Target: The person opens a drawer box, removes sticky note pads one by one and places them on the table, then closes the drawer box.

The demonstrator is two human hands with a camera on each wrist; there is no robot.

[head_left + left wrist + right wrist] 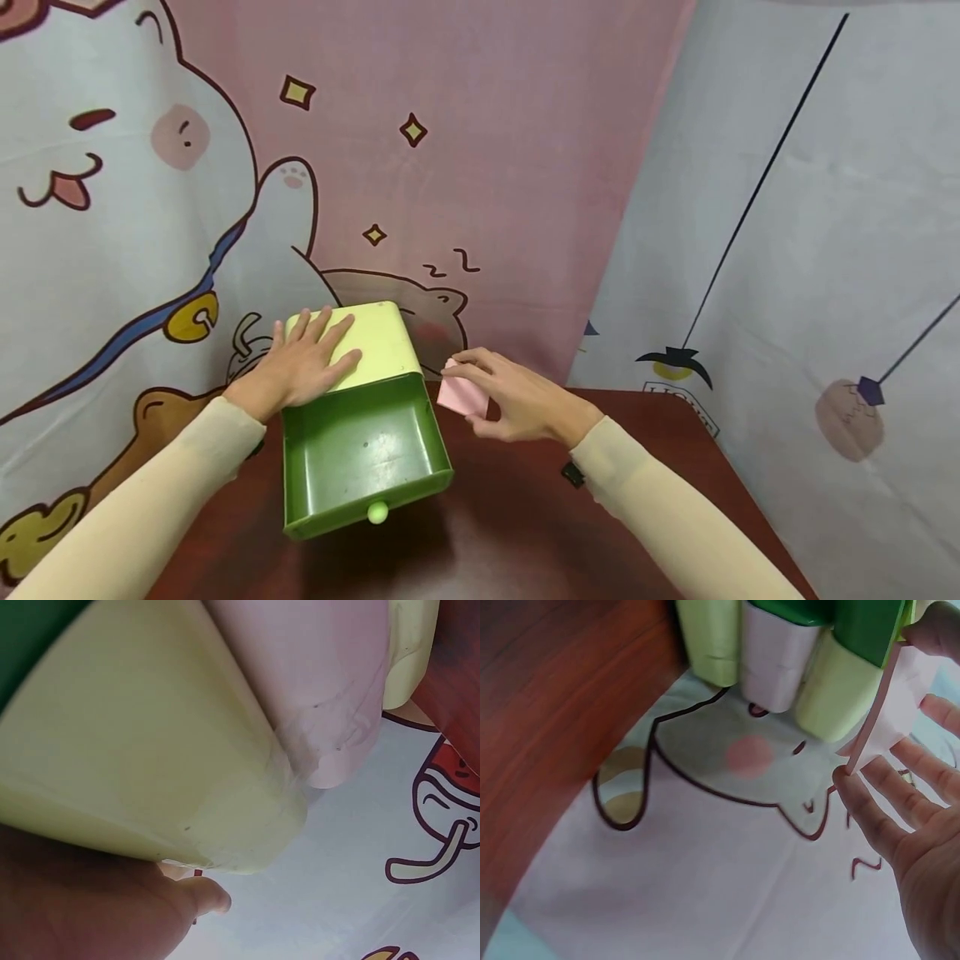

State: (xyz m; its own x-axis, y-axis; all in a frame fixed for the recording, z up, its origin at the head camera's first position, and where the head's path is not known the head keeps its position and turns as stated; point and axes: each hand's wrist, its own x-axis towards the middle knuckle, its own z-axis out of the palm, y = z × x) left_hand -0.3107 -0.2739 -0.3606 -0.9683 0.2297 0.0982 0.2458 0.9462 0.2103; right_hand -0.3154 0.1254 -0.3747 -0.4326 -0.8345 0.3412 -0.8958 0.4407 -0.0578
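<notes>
My left hand (303, 362) rests with spread, straight fingers on the pale yellow top (382, 342) of a small stacked drawer unit. Its top green drawer (367, 450) is pulled out toward me, and a light green knob (377, 512) sits on its front. No items show inside the drawer. To the right of the unit, my right hand (517, 400) pinches a flat pink square pad (461, 396), like sticky notes, between thumb and fingers. The right wrist view shows this pad (889, 712) tilted on edge, its thin side visible. Part of the left hand (112, 907) shows beside the yellow casing (150, 735).
Under the top section the unit has a pink tier (780, 660) and another yellow tier (709, 652). It stands on a dark red-brown table (510, 517). Close behind hangs a pink cartoon-print cloth (517, 208), with a greyish cloth (787, 208) along the right side.
</notes>
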